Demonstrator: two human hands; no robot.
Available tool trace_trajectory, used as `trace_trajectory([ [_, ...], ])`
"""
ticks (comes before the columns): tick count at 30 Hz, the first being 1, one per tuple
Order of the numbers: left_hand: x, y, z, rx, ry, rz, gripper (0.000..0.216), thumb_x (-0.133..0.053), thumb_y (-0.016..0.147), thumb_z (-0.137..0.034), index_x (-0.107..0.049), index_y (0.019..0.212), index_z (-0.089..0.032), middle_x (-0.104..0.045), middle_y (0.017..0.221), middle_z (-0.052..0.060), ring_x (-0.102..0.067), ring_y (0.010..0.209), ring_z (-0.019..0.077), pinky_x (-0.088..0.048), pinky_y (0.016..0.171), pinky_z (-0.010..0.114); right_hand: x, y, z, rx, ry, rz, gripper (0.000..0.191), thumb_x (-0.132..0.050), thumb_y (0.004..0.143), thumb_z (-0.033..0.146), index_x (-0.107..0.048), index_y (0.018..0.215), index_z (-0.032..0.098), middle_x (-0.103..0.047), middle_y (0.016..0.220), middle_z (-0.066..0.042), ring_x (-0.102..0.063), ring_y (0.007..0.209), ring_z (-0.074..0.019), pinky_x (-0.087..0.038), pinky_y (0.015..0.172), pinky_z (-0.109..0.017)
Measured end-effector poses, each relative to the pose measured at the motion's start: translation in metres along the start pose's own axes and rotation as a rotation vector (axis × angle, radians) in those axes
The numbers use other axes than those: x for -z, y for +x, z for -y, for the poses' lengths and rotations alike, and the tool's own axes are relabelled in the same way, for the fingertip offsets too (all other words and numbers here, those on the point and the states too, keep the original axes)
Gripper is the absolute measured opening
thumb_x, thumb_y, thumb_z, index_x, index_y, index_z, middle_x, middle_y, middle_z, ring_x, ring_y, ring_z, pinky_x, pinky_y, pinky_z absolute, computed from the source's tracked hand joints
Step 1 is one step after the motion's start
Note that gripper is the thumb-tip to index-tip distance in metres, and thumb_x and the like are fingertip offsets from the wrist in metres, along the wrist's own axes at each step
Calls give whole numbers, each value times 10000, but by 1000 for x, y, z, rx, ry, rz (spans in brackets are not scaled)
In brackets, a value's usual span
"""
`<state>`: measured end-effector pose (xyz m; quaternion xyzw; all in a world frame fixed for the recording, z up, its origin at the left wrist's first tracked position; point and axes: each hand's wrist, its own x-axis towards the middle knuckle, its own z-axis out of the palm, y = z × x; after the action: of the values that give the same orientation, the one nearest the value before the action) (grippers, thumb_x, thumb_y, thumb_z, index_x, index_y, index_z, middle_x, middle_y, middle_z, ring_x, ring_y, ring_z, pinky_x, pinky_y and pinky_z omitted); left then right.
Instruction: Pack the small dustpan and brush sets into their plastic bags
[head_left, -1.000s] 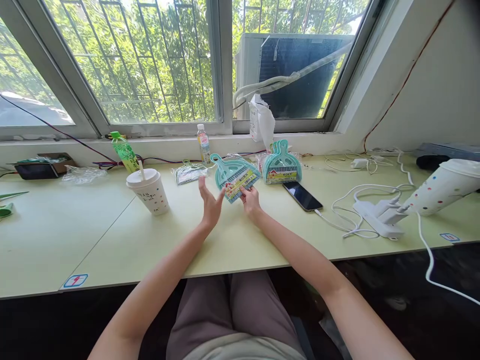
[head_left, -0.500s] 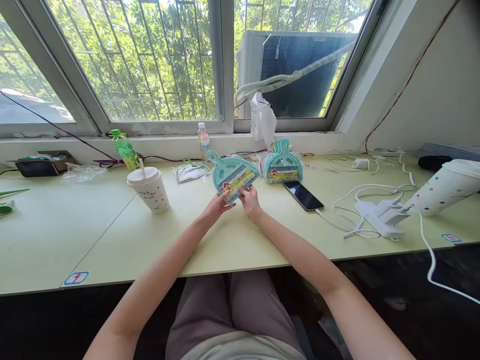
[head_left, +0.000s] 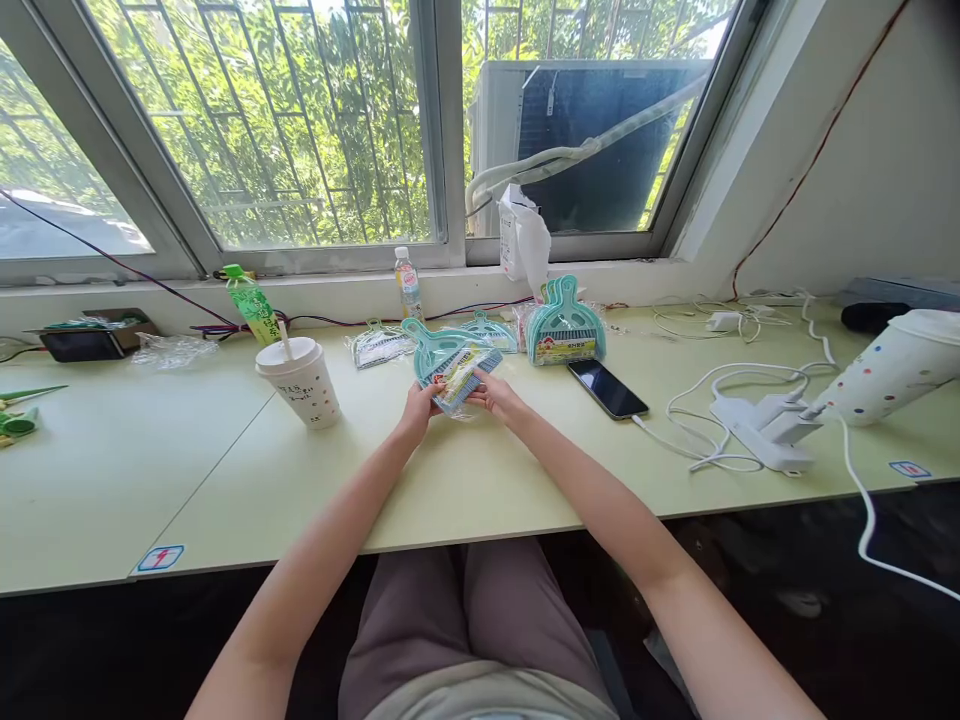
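Both my hands hold a teal mini dustpan-and-brush set (head_left: 442, 358) in clear plastic wrap, low over the pale green desk (head_left: 480, 470). My left hand (head_left: 417, 409) pinches its near left edge with closed fingers. My right hand (head_left: 501, 398) grips its near right edge. The set is tilted, handle pointing up and to the left. Behind it a second wrapped teal set (head_left: 489, 331) lies flat, and a stack of the same teal sets (head_left: 564, 327) stands upright to the right.
A lidded paper cup with straw (head_left: 301, 381) stands left of my hands. A phone (head_left: 606, 389) lies to the right, then white cables and a power strip (head_left: 761, 429). A small bottle (head_left: 407, 281), a green carton (head_left: 251, 303) and a clear packet (head_left: 377, 345) sit near the window.
My left hand, open a second ago, has closed on the set's left edge. Both hands have lowered the set toward the desk and shifted it slightly left, uncovering another set behind it.
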<state>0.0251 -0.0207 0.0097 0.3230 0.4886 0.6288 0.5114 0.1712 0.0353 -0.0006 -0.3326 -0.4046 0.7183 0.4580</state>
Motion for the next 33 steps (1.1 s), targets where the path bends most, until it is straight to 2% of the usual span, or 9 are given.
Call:
trace_trajectory([
  [4, 11, 9, -7, 74, -68, -88, 371, -608, 657, -69, -586, 1022, -133, -694, 781, 49, -673, 657, 185, -581, 637, 321, 16, 4, 9, -24, -290, -4, 365, -569, 870, 482, -638, 750, 145, -680, 633, -118, -693, 641, -243, -593, 689, -433],
  [6, 16, 12, -11, 112, -92, -108, 414, -580, 673, -63, -564, 1079, -144, -703, 815, 57, -690, 693, 205, -594, 654, 348, 23, 3, 14, 176, -525, -94, 245, -579, 871, 350, -668, 759, 151, -698, 720, -128, -698, 715, -257, -569, 771, -470],
  [8, 21, 13, -15, 148, -127, -104, 409, -556, 691, -68, -560, 1094, -138, -710, 851, 74, -703, 746, 223, -602, 677, 357, 30, 1, 18, 488, -778, -150, 153, -564, 841, 164, -699, 911, 185, -709, 982, -126, -671, 954, -272, -514, 907, -482],
  [10, 25, 13, -17, 165, -156, -77, 375, -551, 699, -80, -571, 1072, -120, -713, 880, 96, -709, 791, 240, -606, 696, 358, 35, 0, 20, 726, -1048, -125, 414, -518, 784, 14, -666, 1101, 234, -617, 1258, -95, -529, 1223, -273, -431, 1020, -486],
  [13, 27, 13, -18, 140, -160, -7, 362, -577, 699, -109, -579, 1061, -114, -715, 923, 113, -710, 836, 269, -610, 702, 381, 42, 0, 23, 830, -1370, -49, 604, -484, 732, -64, -593, 1238, 246, -520, 1385, -78, -392, 1342, -268, -373, 1064, -514],
  [18, 32, 19, -15, 76, -183, 2, 372, -597, 699, -131, -590, 1071, -121, -724, 907, 103, -709, 851, 260, -607, 748, 387, 49, -1, 31, 954, -1436, -45, 708, -362, 723, -92, -518, 1325, 247, -477, 1404, -56, -427, 1293, -229, -381, 1062, -452],
  [22, 35, 23, -12, 60, -188, 25, 348, -602, 707, -147, -606, 1054, -124, -729, 920, 101, -706, 880, 256, -596, 801, 389, 43, -10, 34, 1050, -1436, -124, 541, -319, 786, -64, -650, 1124, 198, -598, 1206, -83, -489, 1180, -245, -400, 1013, -429],
  [28, 31, 19, -11, 37, -185, 60, 276, -613, 727, -168, -637, 999, -131, -734, 944, 103, -702, 905, 262, -584, 823, 386, 21, -21, 23, 1128, -1587, 158, 366, -403, 928, 160, -596, 1238, 184, -619, 1219, -103, -488, 1166, -269, -352, 1006, -445],
  [33, 27, 15, -13, 65, -184, 73, 279, -602, 740, -159, -643, 1011, -108, -737, 911, 101, -708, 842, 237, -579, 834, 385, 15, -23, 20, 1151, -1608, 180, 371, -387, 975, 282, -551, 1298, 200, -598, 1287, -94, -480, 1207, -254, -335, 1000, -410],
])
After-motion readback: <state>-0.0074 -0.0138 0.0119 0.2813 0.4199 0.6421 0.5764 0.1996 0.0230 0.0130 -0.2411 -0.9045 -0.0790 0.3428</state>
